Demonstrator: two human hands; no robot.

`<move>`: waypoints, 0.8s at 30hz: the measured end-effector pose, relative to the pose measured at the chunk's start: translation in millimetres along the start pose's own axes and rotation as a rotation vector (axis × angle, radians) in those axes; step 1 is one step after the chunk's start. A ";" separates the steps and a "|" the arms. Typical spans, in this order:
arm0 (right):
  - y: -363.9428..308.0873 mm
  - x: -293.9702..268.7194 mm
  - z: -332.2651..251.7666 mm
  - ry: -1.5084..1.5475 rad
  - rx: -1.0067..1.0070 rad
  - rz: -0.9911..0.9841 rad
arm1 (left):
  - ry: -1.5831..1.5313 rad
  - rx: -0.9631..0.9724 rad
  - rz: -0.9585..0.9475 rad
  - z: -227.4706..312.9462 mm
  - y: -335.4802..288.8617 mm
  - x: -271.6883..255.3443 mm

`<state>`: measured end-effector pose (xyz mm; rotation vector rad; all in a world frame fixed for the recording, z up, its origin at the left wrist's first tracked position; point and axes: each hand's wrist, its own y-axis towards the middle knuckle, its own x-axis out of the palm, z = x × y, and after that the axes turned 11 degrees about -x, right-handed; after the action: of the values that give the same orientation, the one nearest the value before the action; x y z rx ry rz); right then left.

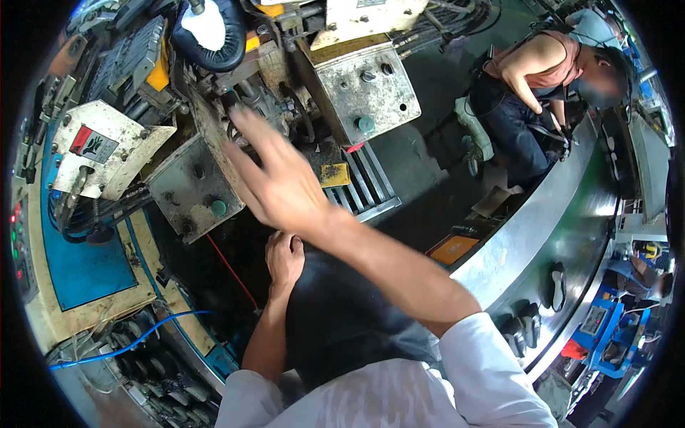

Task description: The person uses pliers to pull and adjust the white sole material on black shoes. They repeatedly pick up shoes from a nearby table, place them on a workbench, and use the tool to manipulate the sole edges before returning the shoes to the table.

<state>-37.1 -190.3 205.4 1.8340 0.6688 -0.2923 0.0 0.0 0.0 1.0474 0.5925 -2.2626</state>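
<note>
My right hand [275, 178] reaches forward across the picture to the machine [250, 96], fingers stretched out and apart, the tips blurred. It holds nothing that I can see. The fingers partly cover the machine's middle. My left hand [284, 257] rests low beside the black apron [342, 314] on my lap, its fingers curled in and nothing showing in them. Above and beyond my right hand, a black shoe-like piece [207, 36] with a gathered rim and a white centre sits at the machine. Two control boxes with green buttons, a left box [193, 189] and a right box [374, 93], flank the hand.
A curved metal conveyor edge [528, 207] runs along the right, with several dark shoes [528, 324] on the belt. A co-worker [531, 93] sits at its far end. Many dark shoes [164, 371] fill a rack at lower left, crossed by a blue hose [135, 341].
</note>
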 end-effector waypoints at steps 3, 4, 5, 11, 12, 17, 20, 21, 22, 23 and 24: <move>-125.5 -20.5 -38.9 -0.034 0.282 -0.117 | 0.073 0.103 0.095 14.4 15.2 -10.0; -172.7 -44.4 -55.4 -0.058 0.375 -0.167 | 0.077 0.097 0.079 18.5 13.8 -9.5; -220.6 -70.6 -72.5 -0.088 0.484 -0.222 | 0.076 0.094 0.045 16.3 12.1 -6.9; -457.8 -310.2 -212.0 -0.633 1.280 -0.169 | 0.226 0.027 -0.051 -19.0 14.8 6.3; -510.4 -358.7 -247.9 -0.848 1.205 -0.154 | 0.219 0.036 -0.076 -10.9 15.1 7.4; -654.6 -487.3 -445.8 -1.202 2.331 0.559 | 0.262 0.070 -0.109 -14.7 27.0 11.1; -720.8 -475.1 -539.8 -1.032 2.712 0.336 | 0.324 0.093 -0.131 -14.6 29.9 9.8; -728.2 -463.3 -558.7 -0.992 2.729 0.312 | 0.337 0.107 -0.144 -7.7 24.9 7.7; -737.0 -454.0 -569.2 -1.006 2.624 0.297 | 0.330 0.129 -0.146 -1.8 19.3 5.1; -749.2 -452.5 -567.8 -1.115 2.411 0.120 | 0.323 0.149 -0.150 3.8 14.1 3.0; -762.0 -452.0 -568.5 -1.201 2.196 -0.051 | 0.322 0.167 -0.163 9.8 8.2 0.2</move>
<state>-909.1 375.9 40.5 2.6287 -1.0275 -2.6176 0.0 -12.0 4.4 1.5140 0.6465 -2.3312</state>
